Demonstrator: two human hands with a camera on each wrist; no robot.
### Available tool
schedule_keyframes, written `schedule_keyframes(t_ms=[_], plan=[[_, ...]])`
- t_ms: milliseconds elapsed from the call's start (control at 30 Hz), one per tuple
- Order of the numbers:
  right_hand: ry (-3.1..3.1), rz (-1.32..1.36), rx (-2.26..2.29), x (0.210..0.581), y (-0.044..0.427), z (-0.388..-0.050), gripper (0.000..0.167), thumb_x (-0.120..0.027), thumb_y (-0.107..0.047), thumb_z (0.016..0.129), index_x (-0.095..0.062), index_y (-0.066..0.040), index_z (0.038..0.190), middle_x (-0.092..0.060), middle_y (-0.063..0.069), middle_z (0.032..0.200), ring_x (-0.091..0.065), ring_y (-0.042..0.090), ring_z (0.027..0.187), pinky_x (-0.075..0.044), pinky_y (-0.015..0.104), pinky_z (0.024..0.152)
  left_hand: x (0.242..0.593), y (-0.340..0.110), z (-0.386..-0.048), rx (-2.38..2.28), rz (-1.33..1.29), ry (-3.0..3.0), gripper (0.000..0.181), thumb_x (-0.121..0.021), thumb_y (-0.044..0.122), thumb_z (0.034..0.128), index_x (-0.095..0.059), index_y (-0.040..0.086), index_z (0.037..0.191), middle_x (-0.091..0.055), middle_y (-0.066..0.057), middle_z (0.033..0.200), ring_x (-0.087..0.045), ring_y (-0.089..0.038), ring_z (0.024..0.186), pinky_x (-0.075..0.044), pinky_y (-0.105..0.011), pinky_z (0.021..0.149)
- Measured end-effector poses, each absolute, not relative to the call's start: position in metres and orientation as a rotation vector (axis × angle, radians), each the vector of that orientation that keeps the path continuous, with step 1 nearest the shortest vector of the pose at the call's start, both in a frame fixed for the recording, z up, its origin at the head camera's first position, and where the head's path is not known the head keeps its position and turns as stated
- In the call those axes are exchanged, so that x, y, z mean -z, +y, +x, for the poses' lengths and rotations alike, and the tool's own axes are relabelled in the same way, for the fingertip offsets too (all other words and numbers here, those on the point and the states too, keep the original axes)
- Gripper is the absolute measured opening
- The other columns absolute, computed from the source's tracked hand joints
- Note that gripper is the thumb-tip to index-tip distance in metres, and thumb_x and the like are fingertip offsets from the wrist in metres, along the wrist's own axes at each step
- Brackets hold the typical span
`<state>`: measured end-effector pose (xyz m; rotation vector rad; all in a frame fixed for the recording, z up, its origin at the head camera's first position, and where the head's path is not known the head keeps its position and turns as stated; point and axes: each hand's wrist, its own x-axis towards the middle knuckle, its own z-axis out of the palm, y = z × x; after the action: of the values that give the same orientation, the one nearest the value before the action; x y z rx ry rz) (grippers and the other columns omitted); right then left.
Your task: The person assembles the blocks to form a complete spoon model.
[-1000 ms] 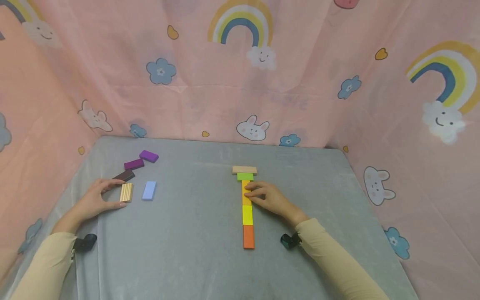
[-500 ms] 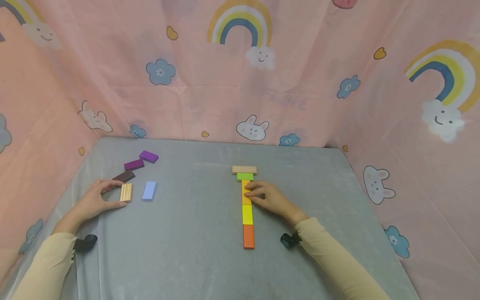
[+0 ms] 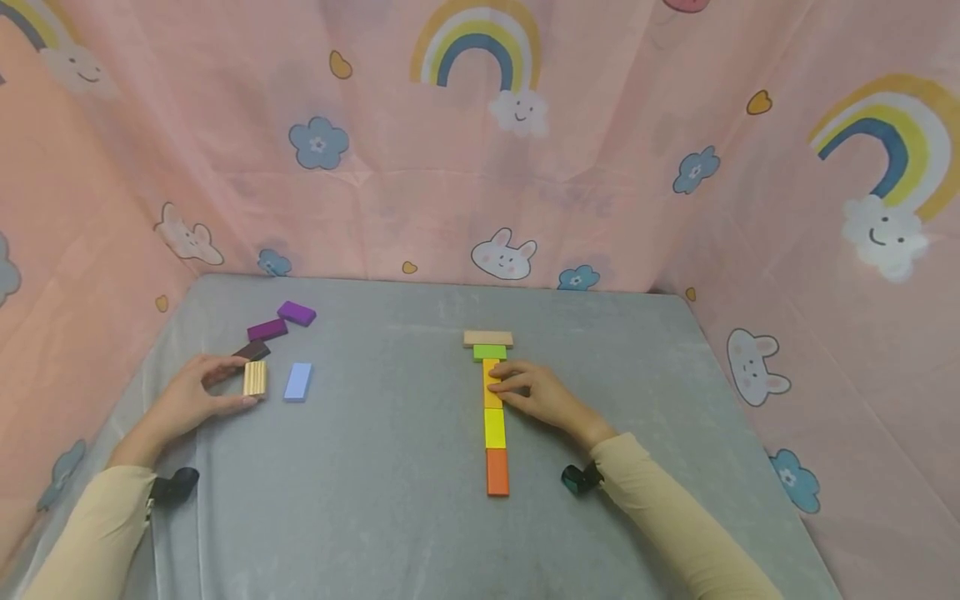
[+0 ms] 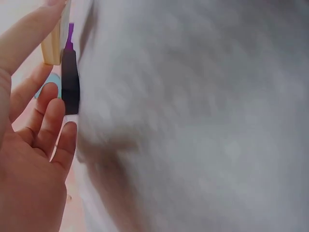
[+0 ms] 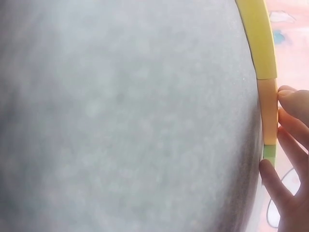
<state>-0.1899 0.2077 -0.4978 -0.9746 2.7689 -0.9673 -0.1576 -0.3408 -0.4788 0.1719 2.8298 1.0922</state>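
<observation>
My left hand (image 3: 187, 398) pinches a ridged natural-wood block (image 3: 255, 379) between thumb and fingers. In the left wrist view this wooden block (image 4: 51, 48) is held beside a dark brown block (image 4: 70, 82). A light blue block (image 3: 297, 382) lies just to its right. My right hand (image 3: 546, 402) rests its fingertips on an orange-yellow block (image 3: 491, 402) in a column. Nearer to me in that column are a yellow block (image 3: 495, 428) and an orange-red block (image 3: 498, 472). At its far end, a green block (image 3: 490, 353) and a beige block (image 3: 487, 339) lie crosswise.
Behind the left hand lie a plum block (image 3: 267, 330) and a purple block (image 3: 297, 313). The grey cloth-covered table (image 3: 375, 500) is enclosed by a pink patterned curtain (image 3: 390, 208) at the back and sides.
The ridged block has shifted slightly to the right and away from me with my left hand, and tilted a little. My right hand stays on the orange-yellow block.
</observation>
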Motion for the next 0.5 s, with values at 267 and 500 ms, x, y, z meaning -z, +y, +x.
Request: schedule_keyframes(t_ms=[267,500], plan=[[2.768,-0.958,0.932,0.498,0.208,-0.191,0.021,-0.070,-0.018,0.092,-0.076,-0.017,0.112,-0.067,0.000,0.129,-0.059,0.023,0.127,-0.046,0.045,0.110,0.473,-0.320,-0.170,-1.143,0.263,2.878,0.070,-0.083,0.036,0.0796,-0.055,0.001,0.134,-0.055,-0.021,0.130,-0.052,-0.037,0.121,-0.044,-0.023,0.096],[2.770,-0.952,0.936,0.496,0.208,-0.190,0.022,-0.071,-0.018,0.091,-0.077,-0.017,0.112,-0.067,0.000,0.129,-0.059,0.024,0.128,-0.046,0.047,0.110,0.469,-0.292,-0.189,-1.192,0.324,2.842,0.069,-0.083,0.036,0.0787,-0.055,0.003,0.133,-0.056,-0.022,0.136,-0.051,-0.040,0.124,-0.040,-0.058,0.104]])
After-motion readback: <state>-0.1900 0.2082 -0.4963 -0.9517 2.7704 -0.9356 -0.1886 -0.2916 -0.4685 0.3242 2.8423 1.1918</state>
